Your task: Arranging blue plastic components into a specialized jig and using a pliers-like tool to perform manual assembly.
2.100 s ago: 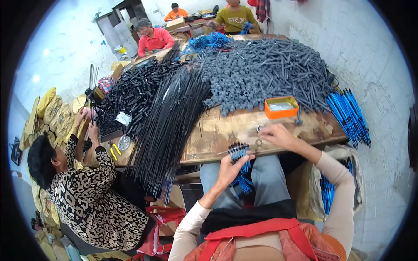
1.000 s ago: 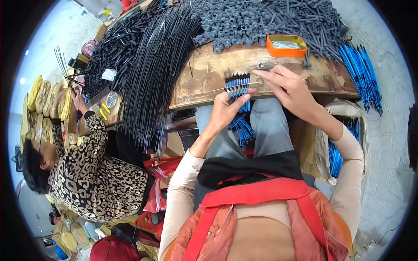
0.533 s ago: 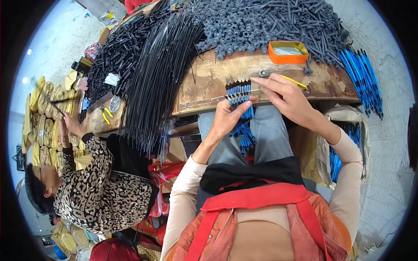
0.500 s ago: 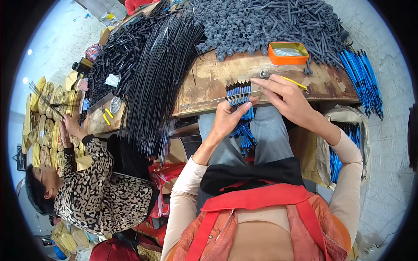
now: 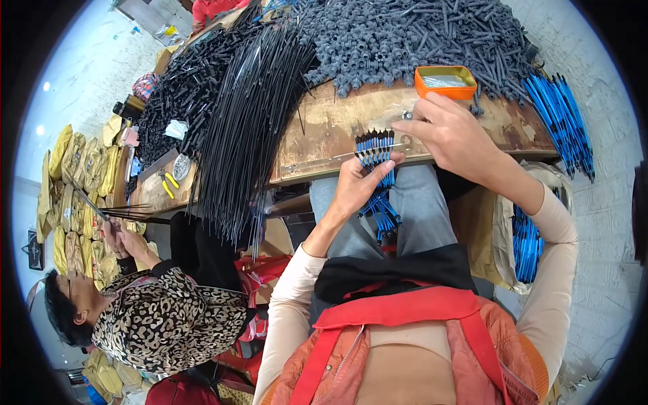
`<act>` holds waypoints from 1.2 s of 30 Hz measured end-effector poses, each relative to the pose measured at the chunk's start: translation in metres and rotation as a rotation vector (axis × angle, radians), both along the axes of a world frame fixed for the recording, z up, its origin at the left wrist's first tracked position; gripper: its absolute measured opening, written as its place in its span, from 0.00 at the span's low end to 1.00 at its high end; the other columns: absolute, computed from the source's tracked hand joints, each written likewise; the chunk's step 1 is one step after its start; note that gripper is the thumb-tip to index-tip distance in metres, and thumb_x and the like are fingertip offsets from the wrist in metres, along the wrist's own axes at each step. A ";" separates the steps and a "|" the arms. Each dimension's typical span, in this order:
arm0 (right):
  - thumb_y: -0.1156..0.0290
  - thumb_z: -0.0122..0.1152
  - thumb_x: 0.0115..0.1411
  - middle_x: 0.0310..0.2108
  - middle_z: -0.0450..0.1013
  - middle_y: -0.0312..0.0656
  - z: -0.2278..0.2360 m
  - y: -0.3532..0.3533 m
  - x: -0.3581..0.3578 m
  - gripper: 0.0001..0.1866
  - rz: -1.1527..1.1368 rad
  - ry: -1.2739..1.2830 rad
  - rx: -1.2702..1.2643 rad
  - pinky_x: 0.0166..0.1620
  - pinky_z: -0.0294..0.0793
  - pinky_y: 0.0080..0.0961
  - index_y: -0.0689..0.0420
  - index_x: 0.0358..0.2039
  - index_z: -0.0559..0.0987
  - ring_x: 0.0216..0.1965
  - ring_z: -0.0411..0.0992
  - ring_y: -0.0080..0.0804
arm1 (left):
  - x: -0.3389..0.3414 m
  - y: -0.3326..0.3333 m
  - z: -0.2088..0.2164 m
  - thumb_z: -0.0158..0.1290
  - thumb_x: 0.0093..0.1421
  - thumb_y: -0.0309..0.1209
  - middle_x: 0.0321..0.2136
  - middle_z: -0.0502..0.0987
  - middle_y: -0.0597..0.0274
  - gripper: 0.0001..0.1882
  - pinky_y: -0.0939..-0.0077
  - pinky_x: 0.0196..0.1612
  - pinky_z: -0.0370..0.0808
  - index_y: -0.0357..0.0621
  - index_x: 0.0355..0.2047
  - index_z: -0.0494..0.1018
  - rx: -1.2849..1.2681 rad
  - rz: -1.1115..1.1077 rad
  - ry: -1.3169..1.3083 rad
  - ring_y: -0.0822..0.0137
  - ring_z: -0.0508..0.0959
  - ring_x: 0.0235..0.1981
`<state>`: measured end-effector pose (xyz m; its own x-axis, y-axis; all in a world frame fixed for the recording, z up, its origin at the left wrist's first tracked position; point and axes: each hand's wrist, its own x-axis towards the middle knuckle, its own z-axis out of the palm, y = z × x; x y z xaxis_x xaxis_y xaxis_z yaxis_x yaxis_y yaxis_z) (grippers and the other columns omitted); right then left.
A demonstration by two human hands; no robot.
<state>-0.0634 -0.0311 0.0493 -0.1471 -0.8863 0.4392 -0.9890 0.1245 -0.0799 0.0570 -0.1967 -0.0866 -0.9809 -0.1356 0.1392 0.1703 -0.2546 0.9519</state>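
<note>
My left hand (image 5: 361, 183) is wrapped around a bundle of thin blue rods (image 5: 382, 177), just off the table's front edge above my lap. The rods' black tips (image 5: 374, 135) stand up in a row over the fingers. A thin metal strip (image 5: 344, 156) runs across the rods just below those tips. My right hand (image 5: 451, 138) hovers beside the tips, its index finger and thumb drawn together at the row's right end. Whatever is between those fingertips is too small to make out. Lower ends of the blue rods (image 5: 383, 219) fan out over my lap.
Grey plastic fittings (image 5: 405, 37) heap at the back, near an orange tin (image 5: 448, 94) of thin metal pins. Long black rods (image 5: 246, 135) and yellow-handled pliers (image 5: 169, 183) lie left. More blue rods (image 5: 559, 125) overhang the right edge. A co-worker (image 5: 169, 310) sits at left.
My right hand has shifted slightly, with its fingers more curled; the yellow stick behind it no longer shows. The bundle moved slightly right. The co-worker's hands came down toward their lap.
</note>
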 end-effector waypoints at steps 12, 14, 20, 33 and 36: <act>0.81 0.59 0.53 0.31 0.68 0.41 -0.022 -0.003 0.006 0.17 -0.011 -0.003 -0.159 0.38 0.71 0.32 0.55 0.44 0.81 0.35 0.70 0.39 | 0.005 0.000 0.002 0.52 0.65 0.25 0.42 0.81 0.58 0.11 0.73 0.52 0.74 0.35 0.47 0.77 0.030 -0.014 0.025 0.68 0.79 0.46; 0.81 0.59 0.52 0.32 0.68 0.41 -0.026 -0.001 0.005 0.17 -0.012 -0.157 -0.197 0.37 0.71 0.30 0.55 0.44 0.80 0.35 0.70 0.38 | 0.006 0.001 0.001 0.52 0.65 0.25 0.43 0.81 0.57 0.11 0.73 0.52 0.74 0.35 0.47 0.76 0.074 -0.017 0.031 0.68 0.79 0.47; 0.82 0.59 0.54 0.32 0.68 0.41 -0.028 0.001 0.005 0.16 -0.021 -0.205 -0.199 0.37 0.71 0.28 0.56 0.44 0.81 0.35 0.71 0.36 | 0.005 0.002 0.004 0.51 0.66 0.24 0.43 0.81 0.54 0.11 0.71 0.54 0.74 0.34 0.46 0.76 0.043 -0.038 0.005 0.66 0.79 0.48; 0.81 0.60 0.55 0.32 0.69 0.40 -0.027 0.001 0.000 0.15 0.058 -0.264 -0.211 0.37 0.71 0.27 0.57 0.44 0.81 0.34 0.71 0.34 | 0.007 -0.001 0.006 0.50 0.66 0.24 0.44 0.80 0.49 0.11 0.68 0.54 0.75 0.32 0.47 0.74 0.175 -0.106 -0.029 0.60 0.79 0.49; 0.80 0.61 0.54 0.32 0.69 0.40 -0.020 0.002 -0.005 0.15 0.119 -0.046 -0.190 0.37 0.71 0.27 0.57 0.44 0.81 0.34 0.71 0.34 | 0.006 0.000 0.009 0.51 0.66 0.25 0.44 0.80 0.48 0.12 0.69 0.53 0.75 0.33 0.47 0.73 0.161 -0.114 -0.025 0.59 0.79 0.49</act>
<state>-0.0684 -0.0295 0.0292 -0.0707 -0.8008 0.5947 -0.9905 -0.0140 -0.1366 0.0635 -0.1966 -0.0775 -0.9941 -0.0424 0.0997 0.1083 -0.4201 0.9010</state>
